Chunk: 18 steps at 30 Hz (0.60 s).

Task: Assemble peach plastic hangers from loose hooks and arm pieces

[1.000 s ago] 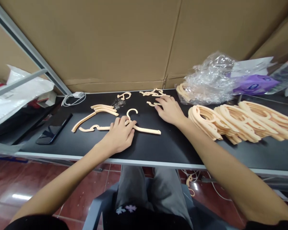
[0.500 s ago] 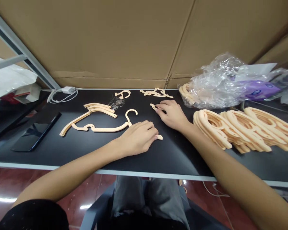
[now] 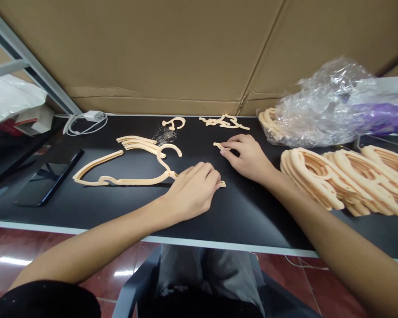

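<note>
My left hand is closed around the right side of a cream plastic clothes hanger. The hanger's hook curves up beside my knuckles, one pale end sticks out past my fingers, and its jointed left part is bent back upward. Farther right, my right hand pinches a cream hanger arm; only its tip shows, the rest lies behind my fingers. Several loose hanger arms lie just behind the held hanger. Two small hook pieces and a tangle of other hook pieces are at the back of the black table.
Stacks of folded cream hangers line the right side. Behind them sits a clear plastic bag by a purple packet. A phone and a white charger cable are at the left. Cardboard walls the back.
The held hanger has shifted and turned, so its hook stands nearer the loose arms and its left end has moved left. The right hand keeps its pinch; the camera view has shifted slightly.
</note>
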Motion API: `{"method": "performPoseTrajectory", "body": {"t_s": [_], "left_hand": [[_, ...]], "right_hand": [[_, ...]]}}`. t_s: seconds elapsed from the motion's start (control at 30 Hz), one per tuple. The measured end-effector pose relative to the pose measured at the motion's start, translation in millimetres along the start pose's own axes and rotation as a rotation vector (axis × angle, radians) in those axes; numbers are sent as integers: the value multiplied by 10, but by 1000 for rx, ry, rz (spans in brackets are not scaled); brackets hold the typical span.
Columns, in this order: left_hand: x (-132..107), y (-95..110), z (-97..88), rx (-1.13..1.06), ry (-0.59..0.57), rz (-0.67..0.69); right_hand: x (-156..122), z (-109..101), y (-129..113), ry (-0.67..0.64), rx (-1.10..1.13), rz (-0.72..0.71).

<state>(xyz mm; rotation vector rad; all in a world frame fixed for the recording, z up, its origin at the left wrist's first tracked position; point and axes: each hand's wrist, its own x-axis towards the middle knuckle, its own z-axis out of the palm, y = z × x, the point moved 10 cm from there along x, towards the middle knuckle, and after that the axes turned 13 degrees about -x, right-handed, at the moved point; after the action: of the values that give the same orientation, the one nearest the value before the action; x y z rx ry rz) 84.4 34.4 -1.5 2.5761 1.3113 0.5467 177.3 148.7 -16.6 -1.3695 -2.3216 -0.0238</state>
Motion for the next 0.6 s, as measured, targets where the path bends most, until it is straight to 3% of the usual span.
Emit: {"method": "performPoseTrajectory", "body": {"t_s": [0.27, 0.6], "left_hand": [[9, -143, -58, 43, 69, -14], [40, -283, -88, -7, 88, -33]], "right_hand": [[26, -9, 58, -51, 62, 18], [-64, -144, -153, -106, 6, -170]]}}
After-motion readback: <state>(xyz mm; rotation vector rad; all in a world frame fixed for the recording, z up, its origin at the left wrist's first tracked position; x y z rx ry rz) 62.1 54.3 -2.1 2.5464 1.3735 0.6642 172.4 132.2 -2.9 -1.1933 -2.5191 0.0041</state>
